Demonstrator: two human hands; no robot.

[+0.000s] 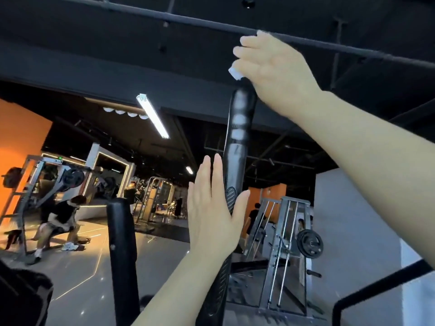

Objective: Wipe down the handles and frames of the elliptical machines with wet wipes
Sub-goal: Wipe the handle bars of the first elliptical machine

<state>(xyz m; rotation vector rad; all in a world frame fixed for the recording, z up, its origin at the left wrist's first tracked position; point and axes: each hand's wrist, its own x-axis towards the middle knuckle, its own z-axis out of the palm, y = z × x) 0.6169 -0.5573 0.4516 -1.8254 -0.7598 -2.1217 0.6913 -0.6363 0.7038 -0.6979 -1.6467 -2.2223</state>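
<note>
At the top of the upright black handle (237,147), the right hand (277,74) pinches a white wipe (235,73) (best dragged downward, wrapped snugly), while the left hand (211,220), fingers straight, steadies it lower down.

Black handle (237,147), glossy, ribbed pattern low down. White wipe (235,72) seen upper centre. Orange wall (21,142) at left. Second black handle (122,243) lower left. Grey floor (77,274).
</note>
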